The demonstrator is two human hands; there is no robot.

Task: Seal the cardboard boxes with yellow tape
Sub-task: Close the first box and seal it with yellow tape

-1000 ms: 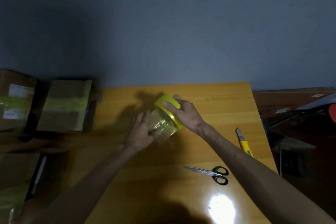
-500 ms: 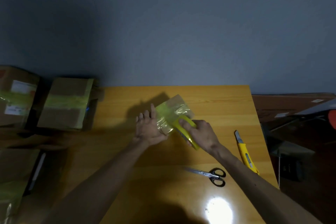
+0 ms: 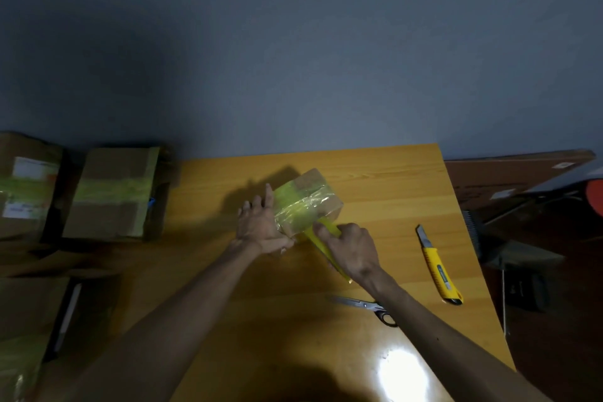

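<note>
A wooden table [image 3: 375, 179] fills the lower view, with two taped cardboard boxes [image 3: 114, 192] stacked off its left edge. Near the table's middle sits a small cardboard box [image 3: 315, 192] wrapped in yellow tape. The left hand [image 3: 261, 225] presses flat against its left side, fingers spread. The right hand [image 3: 354, 248] grips the yellow tape roll [image 3: 326, 238] just beside the box. A yellow utility knife [image 3: 439, 266] and scissors [image 3: 365, 305] lie to the right.
</note>
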